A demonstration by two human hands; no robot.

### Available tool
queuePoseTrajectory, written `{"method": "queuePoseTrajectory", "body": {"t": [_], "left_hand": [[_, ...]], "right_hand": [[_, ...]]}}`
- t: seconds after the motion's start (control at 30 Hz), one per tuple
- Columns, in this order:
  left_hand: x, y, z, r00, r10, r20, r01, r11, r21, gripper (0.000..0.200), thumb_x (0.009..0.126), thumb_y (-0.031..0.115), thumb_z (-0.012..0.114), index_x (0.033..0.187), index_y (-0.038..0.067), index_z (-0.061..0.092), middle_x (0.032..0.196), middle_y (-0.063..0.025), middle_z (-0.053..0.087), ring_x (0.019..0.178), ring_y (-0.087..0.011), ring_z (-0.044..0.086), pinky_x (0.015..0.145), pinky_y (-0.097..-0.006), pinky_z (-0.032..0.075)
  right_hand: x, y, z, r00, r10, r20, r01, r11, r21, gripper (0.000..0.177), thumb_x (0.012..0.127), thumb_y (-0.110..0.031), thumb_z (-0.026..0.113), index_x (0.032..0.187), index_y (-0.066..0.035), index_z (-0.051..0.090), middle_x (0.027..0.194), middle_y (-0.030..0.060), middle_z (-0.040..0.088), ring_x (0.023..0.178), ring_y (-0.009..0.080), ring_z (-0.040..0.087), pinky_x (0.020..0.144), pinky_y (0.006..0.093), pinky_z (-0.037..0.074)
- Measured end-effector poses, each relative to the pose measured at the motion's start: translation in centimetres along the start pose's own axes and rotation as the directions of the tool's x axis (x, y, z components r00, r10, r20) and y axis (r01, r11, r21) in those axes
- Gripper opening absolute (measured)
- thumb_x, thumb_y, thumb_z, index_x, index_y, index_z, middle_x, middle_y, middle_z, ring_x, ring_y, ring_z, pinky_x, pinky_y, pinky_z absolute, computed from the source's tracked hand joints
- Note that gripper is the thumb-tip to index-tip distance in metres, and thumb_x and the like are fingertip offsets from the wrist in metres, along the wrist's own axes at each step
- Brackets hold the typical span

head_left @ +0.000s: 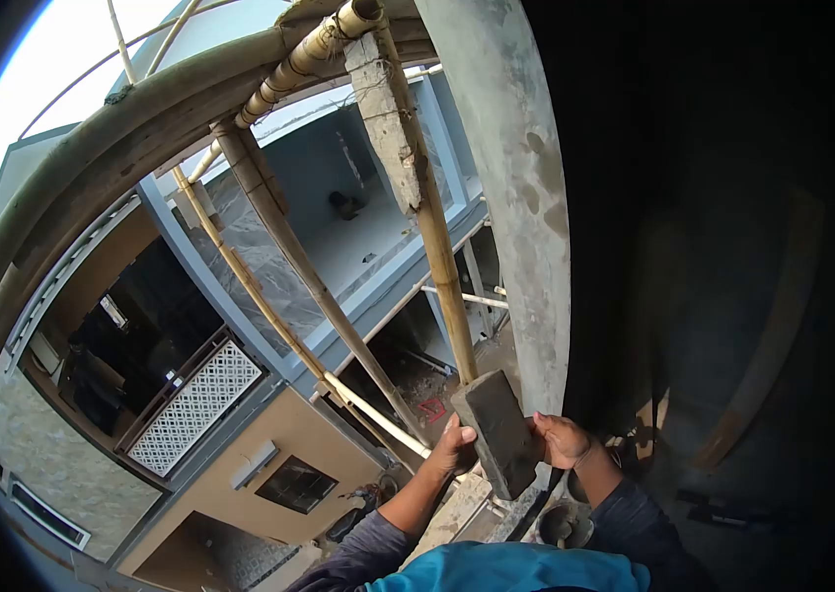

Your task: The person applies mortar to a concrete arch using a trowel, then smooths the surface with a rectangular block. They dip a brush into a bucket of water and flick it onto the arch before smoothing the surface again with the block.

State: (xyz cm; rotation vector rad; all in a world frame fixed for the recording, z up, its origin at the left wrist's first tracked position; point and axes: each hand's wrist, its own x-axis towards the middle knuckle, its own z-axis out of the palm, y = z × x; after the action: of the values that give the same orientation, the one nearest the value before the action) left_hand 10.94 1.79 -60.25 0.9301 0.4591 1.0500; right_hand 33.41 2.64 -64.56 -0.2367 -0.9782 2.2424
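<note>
In the head view, my two hands hold one grey block (498, 434): my left hand (452, 447) grips it at 9 o'clock, my right hand (563, 441) at 3. One round container (584, 534) sits at 5 o'clock from the block. One bamboo pole (440, 261) rises toward 11 o'clock, one concrete pillar (528, 237) just past 12.

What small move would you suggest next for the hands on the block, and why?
I'd probably slide the right hand further around the block, since its fingertips seem only at the side edge, while the left hand's thumb overlaps the face.
</note>
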Motion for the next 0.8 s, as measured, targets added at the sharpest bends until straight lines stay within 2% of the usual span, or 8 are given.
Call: {"method": "queuePoseTrajectory", "body": {"t": [0.1,0.2,0.3,0.4,0.47,0.57,0.73,0.8], "left_hand": [[-0.3,-5.2,-2.0,0.978,-0.199,0.066,0.209,0.947,-0.246,0.079,0.067,0.037,0.070,0.133,0.001,0.045,0.122,-0.0135,0.058,0.111,-0.0260,0.057,0.100,-0.0451,0.044],[-1.0,-9.6,-3.3,0.880,-0.376,0.292,0.471,0.777,-0.418,0.060,0.071,0.033,0.069,0.119,-0.001,0.058,0.099,-0.0110,0.067,0.050,-0.0094,0.053,0.053,-0.0234,0.053],[-0.5,-10.8,-2.1,0.792,-0.508,0.339,0.599,0.754,-0.269,0.077,0.068,0.033,0.075,0.132,-0.001,0.047,0.115,-0.0137,0.062,0.064,-0.0130,0.061,0.066,-0.0251,0.056],[2.3,-8.6,1.4,0.827,-0.477,0.297,0.472,0.877,0.093,0.106,0.062,0.038,0.082,0.147,0.003,0.030,0.143,-0.0138,0.041,0.135,-0.0234,0.035,0.113,-0.0389,0.024],[5.3,-8.0,-2.8,0.981,-0.084,-0.177,0.144,0.923,0.356,0.108,0.068,0.055,0.078,0.149,0.007,0.025,0.142,-0.0163,0.042,0.133,-0.0277,0.037,0.107,-0.0424,0.031],[13.5,-3.4,-10.6,0.722,0.602,-0.340,-0.007,0.498,0.867,0.116,0.076,0.050,0.078,0.151,0.003,0.003,0.149,-0.0290,0.019,0.135,-0.0365,0.032,0.111,-0.0459,0.028],[22.2,0.1,-17.8,0.793,0.565,-0.226,-0.089,0.474,0.876,0.063,0.079,0.034,0.080,0.122,-0.004,0.055,0.110,-0.0122,0.064,0.098,-0.0208,0.061,0.089,-0.0363,0.047],[23.7,0.1,-19.8,0.594,0.701,-0.394,-0.068,0.532,0.844,0.056,0.078,0.025,0.076,0.117,-0.010,0.056,0.111,-0.0178,0.062,0.093,-0.0273,0.063,0.078,-0.0402,0.054]], "right_hand": [[-2.7,7.1,-2.1,0.997,-0.048,0.059,-0.016,0.633,0.774,0.063,0.098,-0.046,0.042,0.137,0.003,0.042,0.133,0.0238,0.052,0.121,0.0368,0.054,0.102,0.0504,0.043],[-4.6,7.7,1.9,0.990,-0.114,0.088,0.020,0.714,0.700,0.077,0.092,-0.053,0.047,0.146,0.000,0.028,0.137,0.0324,0.043,0.118,0.0538,0.048,0.093,0.0649,0.043],[-6.8,8.9,1.5,0.966,-0.222,0.129,0.026,0.586,0.810,0.089,0.085,-0.054,0.055,0.149,-0.002,0.021,0.137,0.0369,0.040,0.111,0.0551,0.053,0.087,0.0651,0.047],[-10.5,10.5,-0.1,0.969,-0.247,-0.028,0.186,0.648,0.738,0.086,0.085,-0.053,0.058,0.146,-0.001,0.028,0.129,0.0357,0.048,0.099,0.0503,0.059,0.083,0.0573,0.050],[-14.9,12.1,-2.3,0.945,-0.188,-0.269,0.318,0.728,0.608,0.081,0.086,-0.052,0.057,0.141,0.002,0.033,0.125,0.0322,0.052,0.096,0.0450,0.062,0.083,0.0528,0.052],[-23.2,18.8,-9.1,0.656,0.136,-0.743,0.259,0.883,0.390,0.069,0.088,-0.045,0.057,0.138,0.000,0.040,0.124,0.0219,0.055,0.096,0.0312,0.064,0.085,0.0432,0.051],[-26.6,28.6,-21.4,0.130,0.089,-0.988,-0.362,0.931,0.036,0.073,0.085,-0.048,0.066,0.138,-0.003,0.041,0.123,0.0124,0.059,0.113,0.0215,0.057,0.096,0.0347,0.043],[-25.6,32.0,-27.9,0.047,-0.023,-0.999,-0.551,0.833,-0.045,0.082,0.079,-0.053,0.069,0.138,-0.003,0.041,0.123,0.0157,0.059,0.114,0.0254,0.057,0.095,0.0367,0.045]]}}
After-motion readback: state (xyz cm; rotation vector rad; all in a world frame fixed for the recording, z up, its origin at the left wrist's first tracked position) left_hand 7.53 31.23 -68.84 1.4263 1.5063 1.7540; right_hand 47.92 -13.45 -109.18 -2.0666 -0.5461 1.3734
